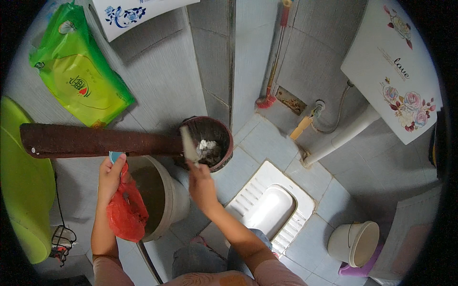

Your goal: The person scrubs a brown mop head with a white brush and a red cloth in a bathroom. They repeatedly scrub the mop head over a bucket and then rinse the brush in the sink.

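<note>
A wide, dark brown broom head [102, 141] stretches from the left to the trash bin [228, 140]. My left hand [109, 176] is closed at its light-blue socket [114, 156]; a dark pole [150, 262] shows lower down, its upper part hidden. A crumpled red plastic bag [128, 209] hangs at this hand, covering where the pole passes. My right hand [202, 186] grips a pale, flat, blade-like tool [188, 142], smeared by motion, at the broom head's right end. White crumpled scraps [207, 144] and dark waste lie in the bin's dark liner.
A whitish bucket [181, 200] stands under the red bag. Right of my arm is a white squat toilet [269, 209]; beyond it sits a smaller bucket [359, 243]. A green basin [28, 205] and green wipes pack [83, 71] are at left. A red brush [267, 101] leans far off.
</note>
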`<state>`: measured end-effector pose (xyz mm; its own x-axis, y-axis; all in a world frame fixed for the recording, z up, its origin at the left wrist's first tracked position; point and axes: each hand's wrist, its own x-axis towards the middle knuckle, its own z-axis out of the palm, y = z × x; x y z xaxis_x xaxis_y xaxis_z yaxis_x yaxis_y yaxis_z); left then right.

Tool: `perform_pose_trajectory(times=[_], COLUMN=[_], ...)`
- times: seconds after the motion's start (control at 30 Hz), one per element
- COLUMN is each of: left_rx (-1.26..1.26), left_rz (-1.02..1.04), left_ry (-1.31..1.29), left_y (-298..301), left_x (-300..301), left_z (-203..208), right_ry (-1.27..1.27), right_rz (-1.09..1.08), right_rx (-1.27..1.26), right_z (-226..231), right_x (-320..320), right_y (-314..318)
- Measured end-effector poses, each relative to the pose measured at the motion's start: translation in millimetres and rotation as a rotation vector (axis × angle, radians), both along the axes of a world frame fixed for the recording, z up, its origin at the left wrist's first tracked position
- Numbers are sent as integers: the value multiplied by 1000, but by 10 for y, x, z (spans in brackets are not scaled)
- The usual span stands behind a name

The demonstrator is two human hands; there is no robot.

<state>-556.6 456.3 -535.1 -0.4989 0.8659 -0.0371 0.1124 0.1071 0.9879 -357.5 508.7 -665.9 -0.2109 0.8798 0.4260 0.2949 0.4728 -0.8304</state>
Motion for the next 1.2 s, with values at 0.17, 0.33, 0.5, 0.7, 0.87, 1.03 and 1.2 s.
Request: perform_pose_trajectory(times=[0.17, 0.33, 0.5, 0.7, 0.87, 1.03, 1.2], left_rx=[8, -7, 16, 27, 51, 35, 63], left_rz=[-34, 12, -35, -29, -47, -31, -75], left_ry=[-73, -95, -84, -105, -179, -213, -264], left_y=[10, -19, 12, -24, -2, -12, -14], left_x=[73, 64, 70, 95, 122, 115, 152], left_z=[76, 42, 84, 109, 133, 128, 197], right_ry=[-26, 51, -12, 121, 19, 42, 56], right_rz=[-19, -1, -11, -4, -60, -119, -185], right_rx=[-88, -54, -96, 2, -62, -79, -72], right_z=[-330, 5, -365, 26, -302, -127, -270], right_x=[64, 166, 202, 302, 401, 443, 527], right_y=[175, 181, 313, 239, 367, 294, 348])
